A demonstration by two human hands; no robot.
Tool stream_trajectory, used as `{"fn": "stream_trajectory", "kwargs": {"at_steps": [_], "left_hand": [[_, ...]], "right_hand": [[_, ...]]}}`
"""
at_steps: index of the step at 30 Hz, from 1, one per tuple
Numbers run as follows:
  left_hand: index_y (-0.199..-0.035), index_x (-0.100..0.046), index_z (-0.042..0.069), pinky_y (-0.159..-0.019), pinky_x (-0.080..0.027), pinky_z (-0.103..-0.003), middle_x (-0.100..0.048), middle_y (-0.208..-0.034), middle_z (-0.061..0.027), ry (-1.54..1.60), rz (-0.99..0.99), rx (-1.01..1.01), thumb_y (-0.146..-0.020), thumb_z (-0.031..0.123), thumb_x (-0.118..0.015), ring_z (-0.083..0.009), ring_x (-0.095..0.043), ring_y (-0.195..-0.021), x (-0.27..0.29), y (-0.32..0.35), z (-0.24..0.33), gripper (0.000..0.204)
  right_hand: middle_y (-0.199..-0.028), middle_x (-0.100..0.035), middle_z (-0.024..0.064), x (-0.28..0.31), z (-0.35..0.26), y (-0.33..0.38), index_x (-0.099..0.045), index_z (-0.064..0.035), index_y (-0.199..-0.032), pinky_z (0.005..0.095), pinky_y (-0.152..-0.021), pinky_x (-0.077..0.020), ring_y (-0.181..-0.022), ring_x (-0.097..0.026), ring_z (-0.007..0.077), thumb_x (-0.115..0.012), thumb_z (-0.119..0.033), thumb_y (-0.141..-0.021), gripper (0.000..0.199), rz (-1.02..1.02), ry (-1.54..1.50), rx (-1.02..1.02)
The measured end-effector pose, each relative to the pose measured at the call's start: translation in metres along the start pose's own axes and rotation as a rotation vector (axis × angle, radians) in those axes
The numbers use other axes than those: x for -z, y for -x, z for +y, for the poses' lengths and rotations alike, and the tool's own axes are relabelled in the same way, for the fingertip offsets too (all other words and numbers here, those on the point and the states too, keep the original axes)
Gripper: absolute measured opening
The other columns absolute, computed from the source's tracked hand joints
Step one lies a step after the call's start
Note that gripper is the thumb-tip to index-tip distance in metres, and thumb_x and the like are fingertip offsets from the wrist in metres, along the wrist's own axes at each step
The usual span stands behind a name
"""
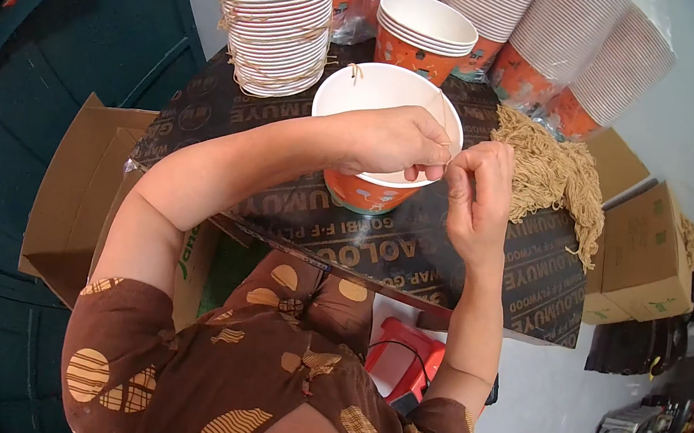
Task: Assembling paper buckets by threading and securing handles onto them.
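Observation:
A white-lined orange paper bucket (pixel 369 195) stands upright on the dark table in front of me. My left hand (pixel 400 143) reaches across its mouth, with fingers pinched together at the right side of the rim. My right hand (pixel 482 190) meets it there from outside the bucket, thumb and forefinger closed together. Both pinch a thin tan cord (pixel 443 109) that runs along the inside of the right wall; its ends are hidden by the fingers. At the far left of the rim, a small loop of cord (pixel 355 71) is knotted.
A tall stack of corded buckets (pixel 270 31) stands at the back left. Behind are a short stack of buckets (pixel 424 34) and several bagged stacks. Loose tan cords (pixel 550 169) lie in a heap on the right of the printed table (pixel 411 264). Cardboard boxes (pixel 654 248) flank it.

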State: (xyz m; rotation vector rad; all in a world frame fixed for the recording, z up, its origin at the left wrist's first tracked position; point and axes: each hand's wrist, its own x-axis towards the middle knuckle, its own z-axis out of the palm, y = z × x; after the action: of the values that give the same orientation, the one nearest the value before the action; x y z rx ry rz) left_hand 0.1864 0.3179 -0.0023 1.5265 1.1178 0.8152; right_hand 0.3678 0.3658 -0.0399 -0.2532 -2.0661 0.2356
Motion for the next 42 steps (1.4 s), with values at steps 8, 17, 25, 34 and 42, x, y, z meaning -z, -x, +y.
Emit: {"fn": "stream_trajectory", "kwargs": {"at_steps": [8,17,25,34,42], "left_hand": [[-0.081,-0.063,0.002,-0.069,-0.043,-0.022,-0.057,-0.073,0.0010,-0.044,0.018,-0.001,-0.094,0.016,-0.055,-0.0079,-0.052,-0.071,0.004,-0.004,-0.002,0.020],[-0.083,-0.066,0.000,-0.064,-0.044,-0.022,-0.061,-0.073,0.0004,-0.140,0.087,-0.090,-0.085,0.009,-0.063,-0.0054,-0.054,-0.070,0.006,-0.002,0.003,0.010],[-0.090,-0.066,-0.001,-0.066,-0.049,-0.025,-0.065,-0.075,-0.0047,-0.476,0.240,-0.286,-0.084,0.007,-0.065,-0.0105,-0.060,-0.069,-0.001,0.006,0.003,0.009],[-0.091,-0.062,0.000,-0.064,-0.051,-0.028,-0.065,-0.073,-0.0115,-0.639,0.380,-0.466,-0.083,0.006,-0.066,-0.0167,-0.065,-0.068,-0.008,0.010,0.000,0.010],[-0.088,-0.062,0.004,-0.053,-0.046,-0.028,-0.056,-0.061,-0.0075,-0.696,0.449,-0.482,-0.083,0.008,-0.067,-0.0142,-0.056,-0.054,-0.009,0.010,-0.001,0.008]], "right_hand": [[-0.078,-0.052,0.0088,-0.002,0.002,0.001,-0.055,-0.0051,-0.080,0.0367,-0.067,-0.0388,-0.075,-0.049,0.0273,-0.070,0.000,-0.073,0.018,0.034,-0.064,0.006],[-0.079,-0.055,0.0084,0.000,0.005,0.003,-0.061,-0.0015,-0.081,0.0332,-0.068,-0.0413,-0.076,-0.052,0.0244,-0.064,-0.002,-0.081,0.003,0.060,-0.147,-0.103],[-0.088,-0.055,0.0097,-0.004,0.004,0.002,-0.063,-0.0012,-0.087,0.0338,-0.075,-0.0407,-0.085,-0.050,0.0246,-0.060,-0.001,-0.084,0.004,0.049,-0.120,-0.169],[-0.097,-0.057,0.0096,-0.007,0.007,0.007,-0.064,-0.0004,-0.094,0.0333,-0.084,-0.0391,-0.094,-0.049,0.0239,-0.058,0.000,-0.083,0.012,-0.011,-0.289,-0.259],[-0.102,-0.057,0.0092,-0.009,0.008,0.009,-0.062,-0.0006,-0.098,0.0328,-0.086,-0.0384,-0.095,-0.049,0.0232,-0.055,-0.001,-0.088,0.012,-0.055,-0.386,-0.334]]}}
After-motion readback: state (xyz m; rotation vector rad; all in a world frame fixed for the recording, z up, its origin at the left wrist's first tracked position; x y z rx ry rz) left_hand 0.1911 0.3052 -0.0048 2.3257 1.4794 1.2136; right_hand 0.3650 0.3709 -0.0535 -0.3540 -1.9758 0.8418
